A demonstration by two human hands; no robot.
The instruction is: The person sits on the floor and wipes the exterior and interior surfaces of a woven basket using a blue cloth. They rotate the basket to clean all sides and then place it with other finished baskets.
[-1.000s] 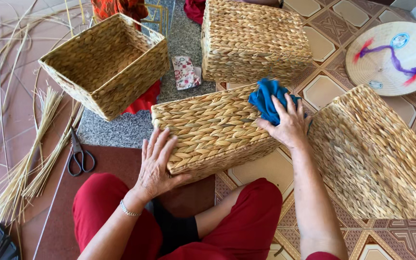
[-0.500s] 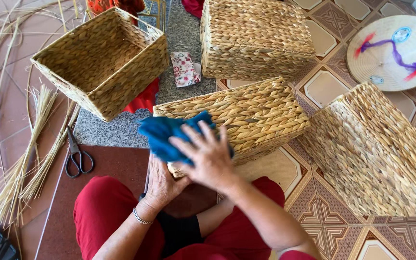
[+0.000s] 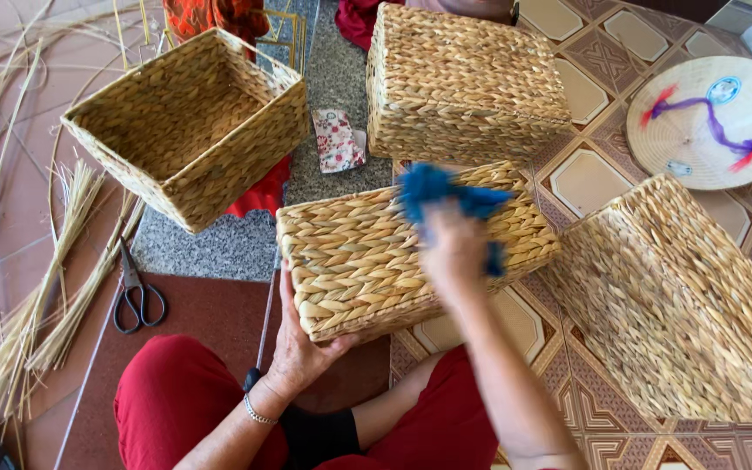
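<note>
Right hand [image 3: 453,248], blurred with motion, closed around a bunched blue cloth [image 3: 446,196] and pressing it on the top face of the overturned woven basket [image 3: 411,248]. Half a second ago held low over the near edge, close to the lap; a second ago at the basket's far right corner. Now back near the middle and far side of the top, so by the look of it a wiping pass running back and forth, much of the top already covered. Left hand [image 3: 302,348] clamped on the near left corner, thumb on top, bracing the basket against the lap.

Outward: tilted basket [image 3: 689,305] just beside the right edge, little room there. Upside-down basket [image 3: 463,78] close behind. Open basket [image 3: 189,122] to the far left, apart. Scissors [image 3: 137,292] and loose straw [image 3: 36,305] lying well left.
</note>
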